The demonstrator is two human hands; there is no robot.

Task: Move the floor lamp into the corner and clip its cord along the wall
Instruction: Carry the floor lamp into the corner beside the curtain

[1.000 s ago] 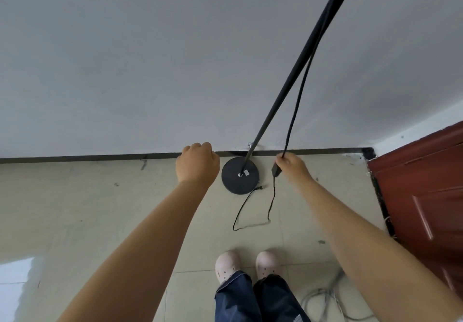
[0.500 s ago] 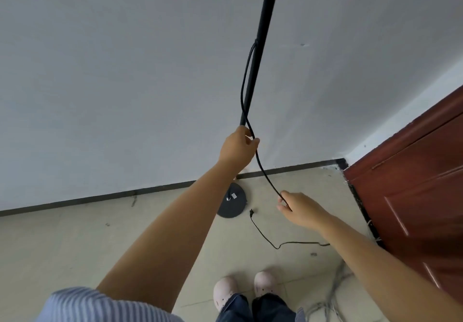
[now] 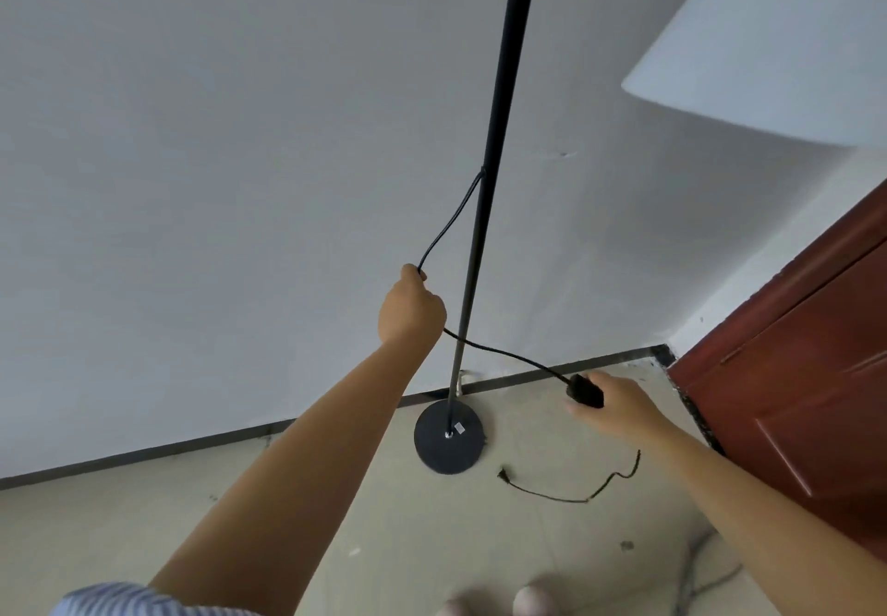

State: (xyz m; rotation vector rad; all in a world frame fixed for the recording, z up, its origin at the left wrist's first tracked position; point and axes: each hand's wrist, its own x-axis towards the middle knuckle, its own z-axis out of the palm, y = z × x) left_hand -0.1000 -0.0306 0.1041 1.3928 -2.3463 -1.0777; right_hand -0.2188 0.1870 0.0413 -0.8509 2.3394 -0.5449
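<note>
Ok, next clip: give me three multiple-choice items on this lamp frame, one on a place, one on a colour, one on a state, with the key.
1. Where does the lamp base stand?
A. On the floor beside the wall's baseboard
B. Against the red door
C. Between the person's shoes

2. What colour is the lampshade?
A. Black
B. White
C. Red

3. What is the state of the plug at the cord's free end?
A. Pushed into a wall socket
B. Held in the left hand
C. Lying loose on the floor

Key: 1 A, the round base sits on the tiles right at the baseboard. 2 B, the shade at upper right is white. 3 C, the plug rests on the tiles; the left hand grips the cord higher up and the right hand holds its inline switch.
</note>
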